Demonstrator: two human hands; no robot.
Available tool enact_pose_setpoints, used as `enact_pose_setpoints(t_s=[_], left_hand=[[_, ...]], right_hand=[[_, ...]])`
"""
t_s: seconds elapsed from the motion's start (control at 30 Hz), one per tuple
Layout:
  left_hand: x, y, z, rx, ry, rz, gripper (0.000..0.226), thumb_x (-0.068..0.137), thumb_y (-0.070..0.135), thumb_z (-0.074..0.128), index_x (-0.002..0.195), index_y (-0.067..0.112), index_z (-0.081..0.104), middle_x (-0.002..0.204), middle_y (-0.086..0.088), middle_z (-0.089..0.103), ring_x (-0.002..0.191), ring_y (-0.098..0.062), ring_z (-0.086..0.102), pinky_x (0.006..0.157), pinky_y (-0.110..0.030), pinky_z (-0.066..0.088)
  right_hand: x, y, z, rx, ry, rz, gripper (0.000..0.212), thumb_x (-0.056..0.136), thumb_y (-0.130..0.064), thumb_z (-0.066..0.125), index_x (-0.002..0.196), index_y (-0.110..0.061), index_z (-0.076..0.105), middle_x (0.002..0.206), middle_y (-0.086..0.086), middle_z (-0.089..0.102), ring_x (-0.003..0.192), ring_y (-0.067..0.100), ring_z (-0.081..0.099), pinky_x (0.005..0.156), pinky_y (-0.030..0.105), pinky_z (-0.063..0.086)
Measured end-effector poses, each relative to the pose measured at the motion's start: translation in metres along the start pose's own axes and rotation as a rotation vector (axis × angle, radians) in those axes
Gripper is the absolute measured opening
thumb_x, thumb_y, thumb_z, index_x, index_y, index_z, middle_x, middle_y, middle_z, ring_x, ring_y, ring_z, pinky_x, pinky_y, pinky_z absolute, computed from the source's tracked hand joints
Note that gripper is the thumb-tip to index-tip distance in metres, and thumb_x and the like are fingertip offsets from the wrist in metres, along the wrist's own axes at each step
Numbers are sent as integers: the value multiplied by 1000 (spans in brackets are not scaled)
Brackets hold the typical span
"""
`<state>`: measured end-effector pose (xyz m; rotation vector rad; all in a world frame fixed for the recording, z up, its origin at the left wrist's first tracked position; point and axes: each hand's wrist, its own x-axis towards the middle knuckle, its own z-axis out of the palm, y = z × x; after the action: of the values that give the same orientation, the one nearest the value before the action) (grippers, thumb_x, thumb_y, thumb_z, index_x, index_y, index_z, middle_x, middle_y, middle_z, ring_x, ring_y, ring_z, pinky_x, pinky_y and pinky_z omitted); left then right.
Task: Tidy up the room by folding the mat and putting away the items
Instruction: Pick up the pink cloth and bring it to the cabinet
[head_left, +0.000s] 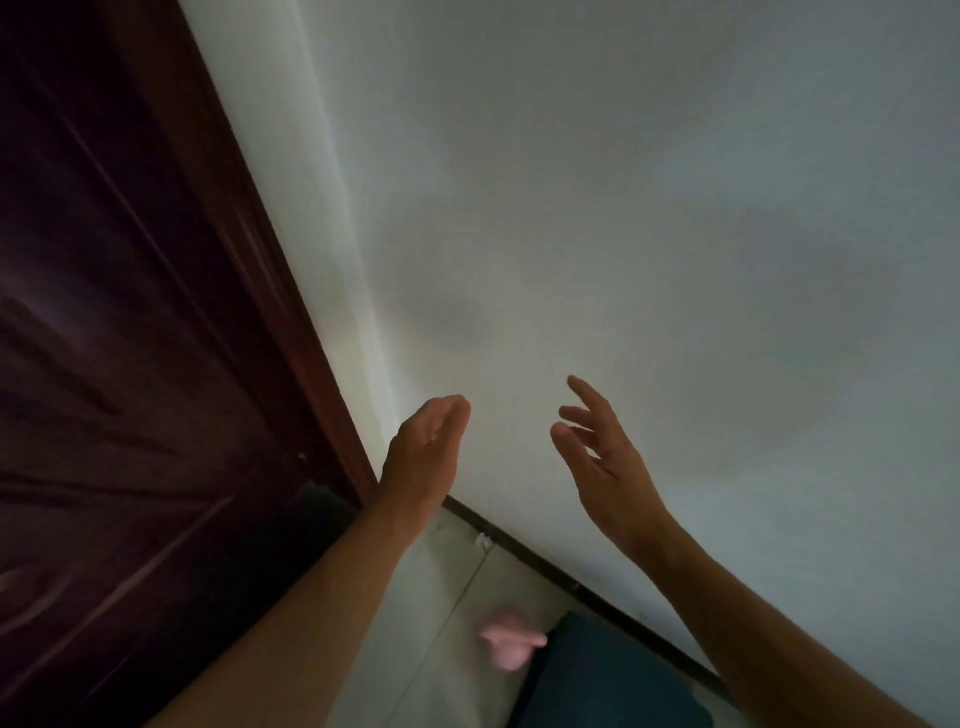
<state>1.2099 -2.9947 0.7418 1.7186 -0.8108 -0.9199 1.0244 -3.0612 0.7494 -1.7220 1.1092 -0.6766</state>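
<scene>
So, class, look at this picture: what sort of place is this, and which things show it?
Probably a room in a home, near a doorway: a dark wooden door beside a plain white wall, with a dark skirting board along a pale tiled floor.

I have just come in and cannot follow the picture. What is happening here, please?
A person holds both hands up in front of a white wall. The left hand and the right hand are open, with relaxed fingers, and hold nothing. A dark wooden door stands to the left. Low on the tiled floor, a blurred pink thing lies beside a dark blue-green thing by the wall. Whether that is the mat, I cannot tell. Neither is being touched.
</scene>
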Motion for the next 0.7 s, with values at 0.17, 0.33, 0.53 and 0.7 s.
enact_pose_setpoints(t_s=[0.17, 0.33, 0.53, 0.7], left_hand=[[-67, 101, -43, -108, 109, 50, 33, 104, 37, 49, 128, 19, 65, 123, 5, 68, 112, -10, 64, 99, -41, 54], [-126, 192, -89, -144, 228, 144, 26, 105, 32, 48, 121, 22, 66, 120, 5, 68, 114, -13, 63, 99, -40, 53], [-210, 280, -119, -185, 441, 241, 21, 105, 34, 44, 104, 35, 66, 113, 8, 69, 110, -13, 63, 99, -40, 52], [-299, 329, -139, -236, 683, 297, 27, 106, 35, 41, 111, 27, 66, 120, -1, 70, 111, -17, 65, 94, -39, 55]], right_hand=[[-31, -108, -35, 121, 2, -39, 59, 95, -63, 39, 149, -40, 32, 144, -3, 51, 129, 15, 53, 110, 48, 45], [-48, -223, -56, 190, -67, -178, 69, 87, -71, 36, 146, -36, 41, 143, -7, 53, 131, 12, 52, 112, 47, 43], [-77, -324, -72, 328, -272, -346, 45, 99, -51, 35, 137, -31, 51, 131, -9, 59, 121, 6, 57, 110, 40, 46], [-126, -397, -81, 377, -522, -483, 45, 100, -50, 34, 137, -31, 50, 131, -10, 59, 122, 4, 57, 110, 33, 45]])
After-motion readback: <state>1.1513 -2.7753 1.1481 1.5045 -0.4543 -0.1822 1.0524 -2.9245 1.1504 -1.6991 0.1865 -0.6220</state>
